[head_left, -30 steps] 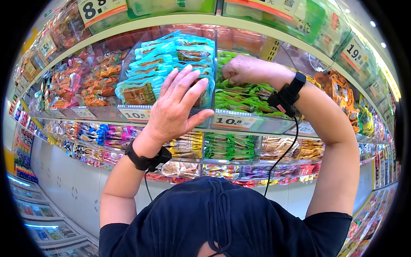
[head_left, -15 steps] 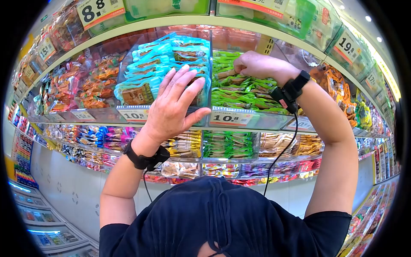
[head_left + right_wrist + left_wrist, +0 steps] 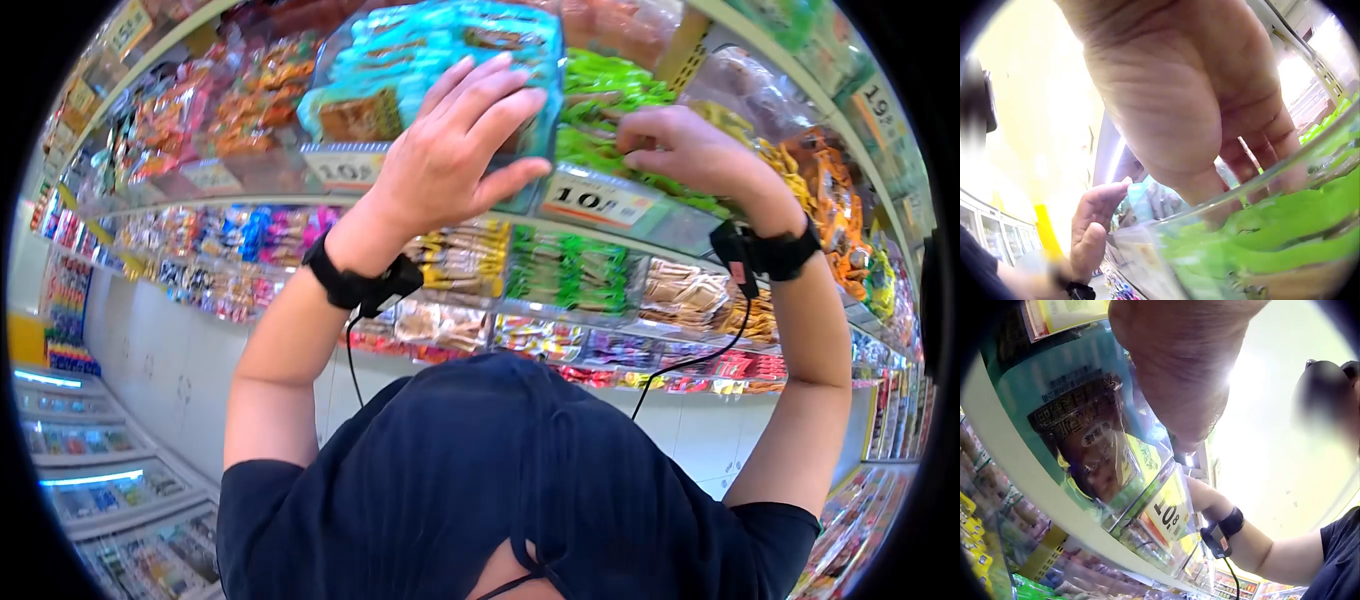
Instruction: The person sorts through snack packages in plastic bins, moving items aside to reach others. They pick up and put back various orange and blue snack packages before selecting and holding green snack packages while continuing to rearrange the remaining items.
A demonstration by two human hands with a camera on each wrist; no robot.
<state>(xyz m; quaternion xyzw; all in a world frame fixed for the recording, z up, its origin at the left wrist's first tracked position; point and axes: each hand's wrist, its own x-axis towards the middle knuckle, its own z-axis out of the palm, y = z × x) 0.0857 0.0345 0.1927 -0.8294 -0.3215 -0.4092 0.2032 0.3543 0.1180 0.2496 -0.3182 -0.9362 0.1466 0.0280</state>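
My left hand (image 3: 450, 150) lies palm down with spread fingers over the front of the blue packets (image 3: 385, 60); in the left wrist view the heel of that hand (image 3: 1185, 362) hangs beside a blue packet (image 3: 1085, 431). To the right, my right hand (image 3: 690, 150) reaches into the bin of green packets (image 3: 610, 85), thumb and fingers bent and apart. The right wrist view has this hand (image 3: 1191, 94) pointing down behind the bin's clear front edge (image 3: 1260, 178), fingers among green packets (image 3: 1272, 231), their tips partly hidden.
Price labels (image 3: 600, 200) line the shelf front. Orange packets (image 3: 840, 195) fill bins farther right, and red-orange ones (image 3: 260, 95) sit at the left. Lower shelves hold yellow packets (image 3: 460, 255) and dark-green packets (image 3: 570, 272). Glass-fronted cases (image 3: 110, 440) stand at lower left.
The head view has shifted, so the shelves sit higher and farther right. My right hand has come nearer the front of the green bin. My left hand stays over the blue packets.
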